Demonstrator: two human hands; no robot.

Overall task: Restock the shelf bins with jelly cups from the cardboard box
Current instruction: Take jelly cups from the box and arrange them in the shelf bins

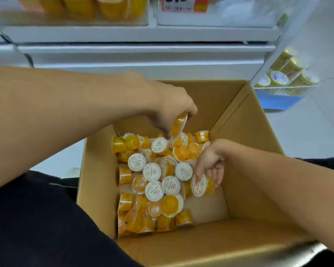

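Left hand [174,106] pinches one jelly cup [178,125], lifted at 12 o'clock of pile, probably bound for shelf bin [69,18] | right hand [210,164] curls round second cup [200,185] at 3 o'clock | remaining cups loose in cardboard box [245,132]

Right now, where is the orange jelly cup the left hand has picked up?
In the head view, the orange jelly cup hangs tilted in the left hand, above the far side of the brown cardboard box.

Bright, even light — soft blur throughout, edges bowed by wide-angle
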